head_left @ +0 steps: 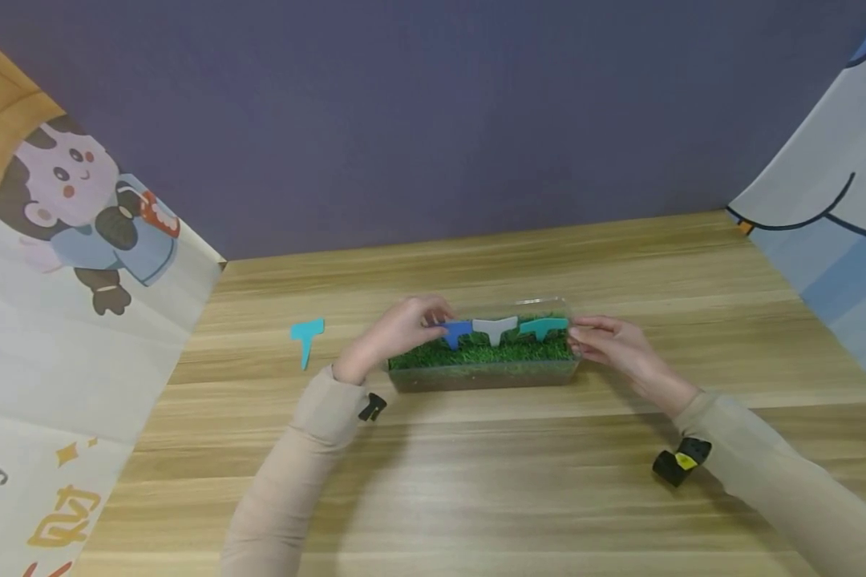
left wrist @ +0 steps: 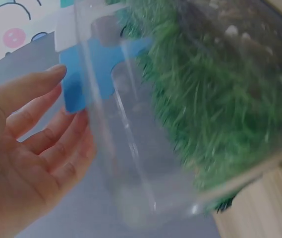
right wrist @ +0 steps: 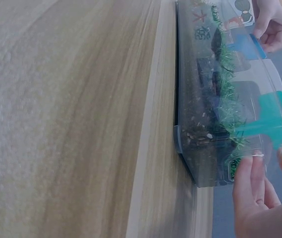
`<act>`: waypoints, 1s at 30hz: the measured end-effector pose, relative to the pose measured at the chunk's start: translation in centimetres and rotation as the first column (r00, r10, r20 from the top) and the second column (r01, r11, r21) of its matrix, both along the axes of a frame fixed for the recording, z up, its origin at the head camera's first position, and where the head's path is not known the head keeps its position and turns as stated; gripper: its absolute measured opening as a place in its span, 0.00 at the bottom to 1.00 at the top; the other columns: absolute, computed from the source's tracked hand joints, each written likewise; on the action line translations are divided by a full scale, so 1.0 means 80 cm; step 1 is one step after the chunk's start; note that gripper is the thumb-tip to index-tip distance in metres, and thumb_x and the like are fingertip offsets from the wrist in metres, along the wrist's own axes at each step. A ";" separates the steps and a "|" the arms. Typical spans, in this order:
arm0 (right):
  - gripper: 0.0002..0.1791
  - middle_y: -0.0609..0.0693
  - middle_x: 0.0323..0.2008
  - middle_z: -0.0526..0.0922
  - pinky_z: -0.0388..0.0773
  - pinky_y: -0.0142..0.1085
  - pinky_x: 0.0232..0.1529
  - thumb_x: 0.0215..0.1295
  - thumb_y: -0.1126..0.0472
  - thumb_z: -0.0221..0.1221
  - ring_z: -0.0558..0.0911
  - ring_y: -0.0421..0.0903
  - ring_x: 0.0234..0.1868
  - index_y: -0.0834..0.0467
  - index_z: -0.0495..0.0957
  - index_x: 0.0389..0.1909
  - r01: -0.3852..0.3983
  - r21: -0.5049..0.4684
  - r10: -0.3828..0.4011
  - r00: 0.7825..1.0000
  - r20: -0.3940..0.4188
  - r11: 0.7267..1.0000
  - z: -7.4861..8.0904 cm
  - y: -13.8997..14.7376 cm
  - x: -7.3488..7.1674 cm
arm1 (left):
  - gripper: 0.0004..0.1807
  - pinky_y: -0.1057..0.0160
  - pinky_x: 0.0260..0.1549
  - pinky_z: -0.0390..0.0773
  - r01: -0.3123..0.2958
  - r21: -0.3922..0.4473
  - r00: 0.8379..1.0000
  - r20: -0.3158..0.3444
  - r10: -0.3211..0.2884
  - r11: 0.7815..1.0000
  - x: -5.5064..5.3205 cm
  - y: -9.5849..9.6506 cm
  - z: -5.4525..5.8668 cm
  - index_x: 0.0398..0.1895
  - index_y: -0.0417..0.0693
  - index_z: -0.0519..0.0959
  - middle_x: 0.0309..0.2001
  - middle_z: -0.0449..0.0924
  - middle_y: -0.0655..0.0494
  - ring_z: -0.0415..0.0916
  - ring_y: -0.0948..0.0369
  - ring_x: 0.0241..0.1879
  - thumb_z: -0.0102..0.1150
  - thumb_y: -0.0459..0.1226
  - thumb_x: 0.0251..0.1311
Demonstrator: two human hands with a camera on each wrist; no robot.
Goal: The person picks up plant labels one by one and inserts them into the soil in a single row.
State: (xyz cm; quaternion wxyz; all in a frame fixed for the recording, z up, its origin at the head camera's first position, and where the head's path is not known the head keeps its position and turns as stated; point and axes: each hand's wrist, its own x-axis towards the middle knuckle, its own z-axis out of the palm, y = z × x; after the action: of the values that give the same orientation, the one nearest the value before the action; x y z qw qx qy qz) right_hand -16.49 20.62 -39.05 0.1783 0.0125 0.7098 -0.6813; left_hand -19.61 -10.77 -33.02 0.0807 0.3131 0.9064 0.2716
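Note:
A clear planter box (head_left: 485, 377) with green grass over soil stands on the table. Three T-shaped plant labels stick up from the grass: a blue label (head_left: 456, 330), a white label (head_left: 495, 327) and a green label (head_left: 544, 327). My left hand (head_left: 404, 327) pinches the outer end of the blue label (left wrist: 81, 79), thumb on one side and fingers behind. At the box's right end, my right hand (head_left: 618, 349) grips the wall, its fingers (right wrist: 257, 178) outside and its thumb at the rim beside the green label (right wrist: 274, 119).
A light blue T-shaped label (head_left: 306, 338) lies flat on the wooden table (head_left: 520, 481), left of the box. A dark panel (head_left: 433, 120) rises behind the table, and cartoon-printed sheets (head_left: 58, 344) flank it on both sides.

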 end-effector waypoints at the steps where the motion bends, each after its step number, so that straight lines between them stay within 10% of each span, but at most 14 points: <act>1: 0.35 0.39 0.34 0.80 0.74 0.27 0.43 0.59 0.55 0.57 0.79 0.34 0.37 0.72 0.55 0.60 0.000 -0.001 0.000 1.000 0.000 1.000 0.000 0.000 0.000 | 0.13 0.68 0.36 0.74 -0.002 0.000 1.000 0.003 0.002 1.000 0.001 -0.002 0.002 0.43 0.40 0.76 0.38 0.78 0.52 0.74 0.61 0.35 0.57 0.31 0.53; 30: 0.35 0.39 0.33 0.80 0.74 0.27 0.43 0.59 0.55 0.57 0.79 0.35 0.37 0.72 0.56 0.59 0.001 -0.004 -0.001 1.000 -0.001 1.000 -0.002 0.001 0.000 | 0.09 0.55 0.38 0.76 -0.145 -0.040 0.985 -0.096 0.141 0.989 0.007 -0.107 -0.001 0.39 0.33 0.75 0.38 0.77 0.41 0.74 0.52 0.35 0.52 0.24 0.53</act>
State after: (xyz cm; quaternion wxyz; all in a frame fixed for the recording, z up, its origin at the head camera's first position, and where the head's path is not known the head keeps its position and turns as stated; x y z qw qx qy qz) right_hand -16.51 20.70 -39.22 0.1777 0.0124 0.7086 -0.6827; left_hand -19.06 -19.31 -33.12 0.0258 0.2575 0.9355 0.2405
